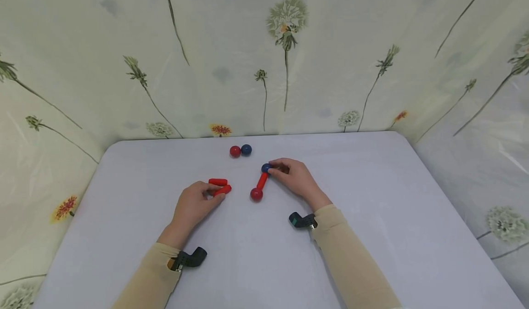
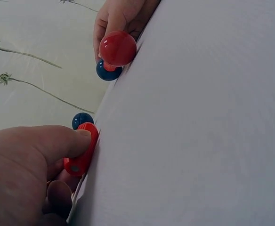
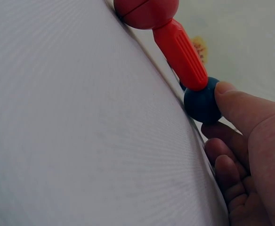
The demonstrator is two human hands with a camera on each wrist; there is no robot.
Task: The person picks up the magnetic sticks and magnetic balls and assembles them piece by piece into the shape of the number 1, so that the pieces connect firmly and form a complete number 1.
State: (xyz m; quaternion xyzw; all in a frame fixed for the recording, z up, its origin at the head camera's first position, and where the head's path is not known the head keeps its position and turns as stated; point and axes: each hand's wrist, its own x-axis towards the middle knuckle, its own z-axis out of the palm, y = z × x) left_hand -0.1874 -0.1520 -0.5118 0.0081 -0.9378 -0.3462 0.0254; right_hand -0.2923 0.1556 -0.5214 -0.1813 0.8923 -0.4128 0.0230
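In the head view my right hand (image 1: 294,176) pinches a blue ball (image 1: 266,168) between thumb and fingers. A red ridged rod (image 1: 262,180) joins that ball to a red ball (image 1: 256,194), and the joined piece lies slanted over the white table. My left hand (image 1: 197,204) pinches a loose red rod (image 1: 223,190) at the table, its thumb along the rod in the left wrist view. Just beyond that rod lies a second red rod (image 1: 217,182). Whether the left fingers touch this second rod, I cannot tell.
Farther back on the table, a red ball (image 1: 235,151) and a blue ball (image 1: 246,150) sit side by side. The white table (image 1: 256,263) ends at a flower-patterned curtain (image 1: 231,93) behind it. Each wrist wears a dark camera mount.
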